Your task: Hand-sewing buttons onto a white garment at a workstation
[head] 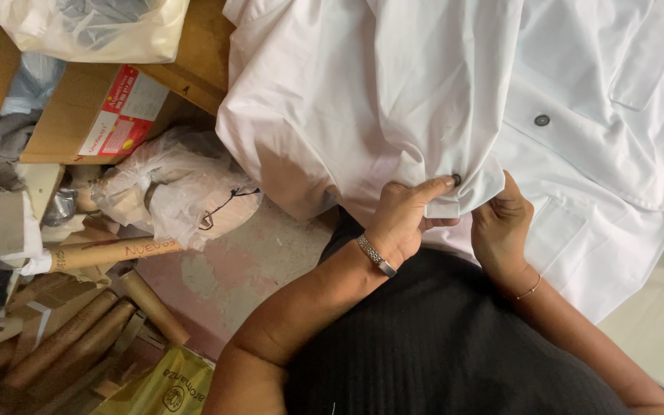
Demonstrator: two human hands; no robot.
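Both hands [455,219] pinch white coat [393,92] — box [71,115] nearby

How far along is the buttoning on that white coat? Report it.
Looks done: nothing can be confirmed fastened. In hand: the left hand and right hand pinch the white coat at its front edge, around a dark button. Left: a second dark button higher up lies exposed, seemingly unfastened.

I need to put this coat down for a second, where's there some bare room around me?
Bare floor shows between the plastic-wrapped bundle, the cardboard tubes and your left arm. Left of that it is crowded with boxes and bags. The white coat, pinched by your left hand and right hand, covers the table.
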